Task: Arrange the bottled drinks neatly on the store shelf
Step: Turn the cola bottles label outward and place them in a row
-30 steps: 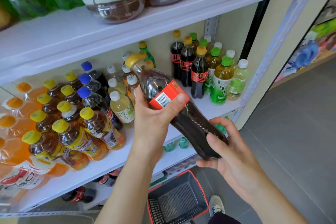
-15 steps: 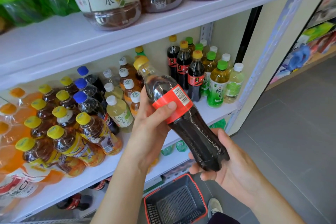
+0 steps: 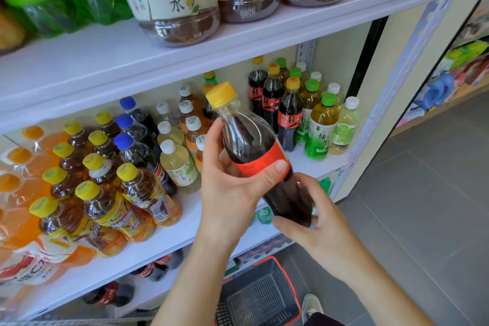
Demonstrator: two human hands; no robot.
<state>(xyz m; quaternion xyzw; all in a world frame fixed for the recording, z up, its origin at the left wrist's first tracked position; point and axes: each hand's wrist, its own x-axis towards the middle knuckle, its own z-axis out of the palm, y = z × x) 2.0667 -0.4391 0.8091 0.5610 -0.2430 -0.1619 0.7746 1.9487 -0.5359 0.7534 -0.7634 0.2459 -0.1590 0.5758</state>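
Note:
A dark cola bottle [image 3: 248, 137] with a yellow cap and red label is held nearly upright in front of the middle shelf [image 3: 169, 235]. My left hand [image 3: 232, 182] grips it round the label, thumb across the front. My right hand [image 3: 315, 222] cups and holds its base from below. Behind it, three matching dark bottles with yellow caps [image 3: 289, 114] stand in a row at the shelf's right, beside green-tea bottles [image 3: 320, 127].
Tea bottles with yellow caps [image 3: 105, 193], blue-capped bottles [image 3: 132, 145] and pale white-capped bottles [image 3: 177, 161] fill the shelf's left and middle. Large bottles [image 3: 169, 0] stand on the upper shelf. A grey basket with red rim [image 3: 259, 296] sits on the floor below.
The bottle has been tipped from slanted to nearly upright and raised a little toward the shelf. Its label has turned, so the barcode no longer shows. Both hands kept their hold.

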